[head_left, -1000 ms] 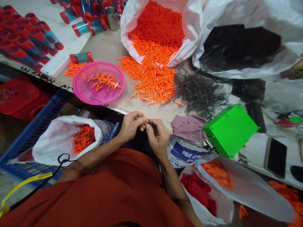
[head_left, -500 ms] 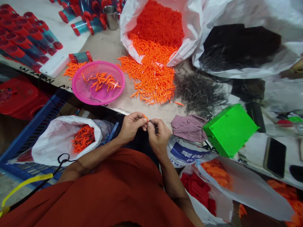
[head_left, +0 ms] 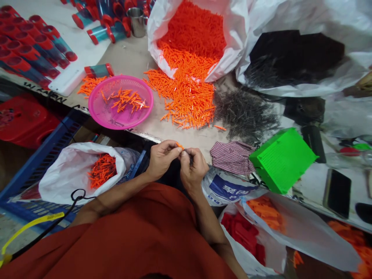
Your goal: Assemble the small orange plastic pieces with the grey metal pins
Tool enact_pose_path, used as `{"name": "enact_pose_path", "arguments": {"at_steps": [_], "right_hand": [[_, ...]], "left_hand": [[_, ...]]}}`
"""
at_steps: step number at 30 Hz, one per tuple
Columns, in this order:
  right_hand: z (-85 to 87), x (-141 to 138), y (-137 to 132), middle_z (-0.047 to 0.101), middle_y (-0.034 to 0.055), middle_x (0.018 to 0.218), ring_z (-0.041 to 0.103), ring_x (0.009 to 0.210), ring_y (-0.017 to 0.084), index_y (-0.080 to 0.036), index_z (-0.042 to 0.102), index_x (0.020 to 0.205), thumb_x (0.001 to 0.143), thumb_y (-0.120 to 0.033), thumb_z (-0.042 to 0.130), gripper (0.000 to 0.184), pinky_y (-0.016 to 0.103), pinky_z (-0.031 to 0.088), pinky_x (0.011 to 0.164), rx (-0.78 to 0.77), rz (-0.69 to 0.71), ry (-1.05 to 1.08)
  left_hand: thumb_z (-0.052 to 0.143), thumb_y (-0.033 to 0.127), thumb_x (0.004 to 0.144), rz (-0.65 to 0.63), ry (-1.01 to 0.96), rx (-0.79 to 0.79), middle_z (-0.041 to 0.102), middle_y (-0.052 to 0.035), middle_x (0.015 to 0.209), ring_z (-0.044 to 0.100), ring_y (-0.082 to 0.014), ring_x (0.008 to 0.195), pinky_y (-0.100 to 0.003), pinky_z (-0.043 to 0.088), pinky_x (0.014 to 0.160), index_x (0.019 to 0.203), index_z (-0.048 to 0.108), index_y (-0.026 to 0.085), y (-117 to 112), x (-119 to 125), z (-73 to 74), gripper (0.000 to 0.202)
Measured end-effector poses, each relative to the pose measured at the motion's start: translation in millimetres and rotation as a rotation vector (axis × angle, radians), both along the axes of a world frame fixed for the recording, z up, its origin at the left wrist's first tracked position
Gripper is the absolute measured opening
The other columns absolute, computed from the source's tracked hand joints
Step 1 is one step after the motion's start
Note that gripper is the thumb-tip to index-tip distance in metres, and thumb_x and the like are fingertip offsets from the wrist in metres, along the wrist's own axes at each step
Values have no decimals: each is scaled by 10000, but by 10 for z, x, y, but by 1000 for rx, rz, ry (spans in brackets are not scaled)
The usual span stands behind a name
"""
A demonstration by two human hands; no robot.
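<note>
My left hand [head_left: 163, 158] pinches a small orange plastic piece [head_left: 179, 145] between thumb and fingertips, just in front of the table edge. Fingertip to fingertip with it, my right hand [head_left: 192, 167] is closed in a pinch; what it holds is hidden by the fingers. Beyond the hands lies a heap of slim orange plastic pieces [head_left: 190, 102], spilling from a white sack [head_left: 238, 35]. To its right is a pile of thin dark sticks [head_left: 247, 112]. A pink basket [head_left: 99, 116] at the left holds more orange pieces with thin stems.
A green basket [head_left: 283, 159] and a checked cloth [head_left: 232, 157] lie right of my hands. Below left, a white bag [head_left: 58, 174] of orange-and-dark pieces sits in a blue crate [head_left: 17, 193]. Red-capped tubes [head_left: 26, 58], a metal cup [head_left: 136, 23] and a phone [head_left: 337, 193] are also around.
Both hands have shifted very slightly down and closer together, fingertips still meeting around the orange piece. Everything on the table stays in place.
</note>
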State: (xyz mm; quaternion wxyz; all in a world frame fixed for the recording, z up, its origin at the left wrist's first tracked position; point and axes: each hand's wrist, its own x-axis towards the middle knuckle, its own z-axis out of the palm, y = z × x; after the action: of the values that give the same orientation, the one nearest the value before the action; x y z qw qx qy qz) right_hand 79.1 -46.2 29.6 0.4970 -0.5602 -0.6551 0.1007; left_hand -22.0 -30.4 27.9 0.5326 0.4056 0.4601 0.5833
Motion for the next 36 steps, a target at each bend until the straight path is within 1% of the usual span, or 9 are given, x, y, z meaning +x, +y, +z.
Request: {"name": "enact_pose_path", "arguments": {"at_steps": [3, 8, 10, 15, 21, 25, 28, 32, 36], "right_hand": [[-1, -13, 2, 582, -5, 685, 544, 641, 124, -195, 531, 766, 834, -167, 515, 75, 253, 435, 602, 40, -18, -39], [39, -46, -15, 572, -22, 656, 534, 593, 109, -196, 542, 745, 843, -198, 509, 104, 237, 429, 563, -55, -63, 54], [51, -54, -20, 576, -20, 659, 541, 600, 110, -195, 547, 744, 847, -204, 505, 111, 239, 435, 569, -68, -62, 74], [62, -32, -11, 597, -10, 690, 555, 621, 112, -191, 563, 774, 846, -189, 517, 85, 243, 444, 578, -63, 14, 84], [67, -28, -3, 584, -16, 665, 542, 607, 109, -192, 564, 743, 843, -198, 515, 112, 243, 440, 573, -91, 8, 125], [58, -49, -1, 574, -21, 657, 544, 600, 105, -190, 566, 736, 846, -212, 513, 124, 237, 443, 565, -120, 4, 181], [49, -47, 12, 581, -19, 657, 550, 605, 106, -186, 569, 726, 846, -207, 515, 133, 239, 446, 570, -125, 10, 187], [47, -14, 35, 605, -14, 669, 560, 613, 109, -186, 589, 760, 845, -187, 523, 108, 243, 452, 581, -101, 54, 146], [40, 18, 46, 617, -4, 684, 567, 623, 116, -184, 592, 776, 835, -177, 538, 80, 252, 460, 595, -67, 53, 75]], "left_hand": [[649, 214, 704, 15, -11, 19, 637, 30, 637, 577, -79, 570, -193, 477, 596, 709, 649, 168, 4, 4, -30, 46], [656, 236, 710, 1, -24, 43, 655, 14, 652, 607, -103, 611, -220, 502, 640, 725, 666, 169, -1, -2, -63, 70], [658, 242, 712, -6, -26, 46, 664, 9, 670, 615, -108, 625, -227, 507, 652, 735, 673, 172, 0, -7, -68, 75], [659, 231, 712, 21, -1, 68, 670, 9, 678, 618, -104, 615, -221, 509, 639, 737, 672, 169, 4, -26, -34, 68], [639, 207, 719, 6, 63, 72, 656, 16, 639, 612, -99, 585, -207, 501, 611, 708, 668, 165, 5, -46, 21, 53], [639, 220, 719, -16, 69, 52, 650, 15, 626, 605, -100, 560, -208, 499, 587, 712, 665, 161, 14, -63, 20, 65], [641, 219, 719, -48, 9, 24, 639, 20, 605, 591, -91, 531, -203, 492, 562, 712, 660, 157, 34, -74, -16, 64], [667, 225, 700, -116, -150, -46, 635, 16, 587, 582, -88, 508, -209, 489, 546, 710, 658, 144, 80, -82, -75, 82], [703, 207, 651, -152, -259, -105, 636, 9, 575, 585, -94, 505, -215, 488, 539, 693, 657, 133, 113, -88, -74, 96]]}}
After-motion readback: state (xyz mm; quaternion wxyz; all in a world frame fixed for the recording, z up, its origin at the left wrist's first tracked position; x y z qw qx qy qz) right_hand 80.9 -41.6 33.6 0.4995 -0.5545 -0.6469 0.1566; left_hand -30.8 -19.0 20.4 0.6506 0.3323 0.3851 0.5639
